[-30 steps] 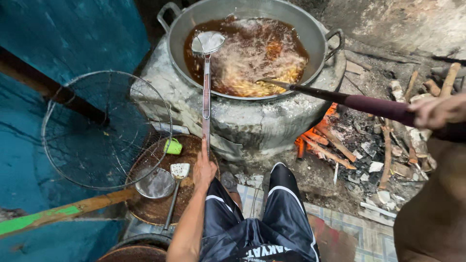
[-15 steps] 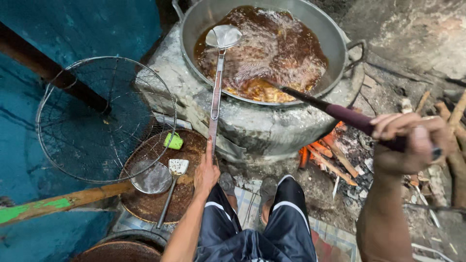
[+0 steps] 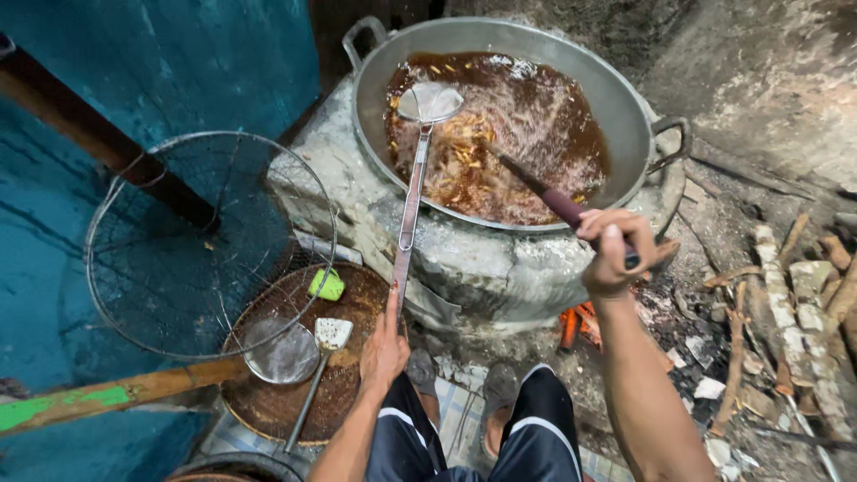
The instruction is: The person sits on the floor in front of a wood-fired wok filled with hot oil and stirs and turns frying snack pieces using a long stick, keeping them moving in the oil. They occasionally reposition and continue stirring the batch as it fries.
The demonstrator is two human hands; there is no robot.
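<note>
A big metal wok [image 3: 625, 107] of dark bubbling oil with yellow fried strips [image 3: 460, 156] sits on a stone stove [image 3: 473, 268]. My left hand [image 3: 384, 353] grips the end of a long metal skimmer [image 3: 428, 103]; its mesh bowl rests over the oil at the wok's left side. My right hand [image 3: 611, 250] is closed around the maroon handle of a dark stirring stick [image 3: 536, 187], whose tip dips into the oil near the middle of the wok.
A large wire strainer basket [image 3: 205, 241] with a wooden handle [image 3: 116, 393] leans at the left. Below it a round rusty tray [image 3: 357, 295] holds a small mesh ladle [image 3: 281, 353], a spatula [image 3: 332, 335] and a green piece [image 3: 327, 285]. Embers [image 3: 576, 323] glow under the stove; firewood [image 3: 786, 295] lies at the right.
My right hand has drawn in toward the wok with the stick, its tip now deeper in the oil. The view has shifted closer. The left hand still holds the skimmer.
</note>
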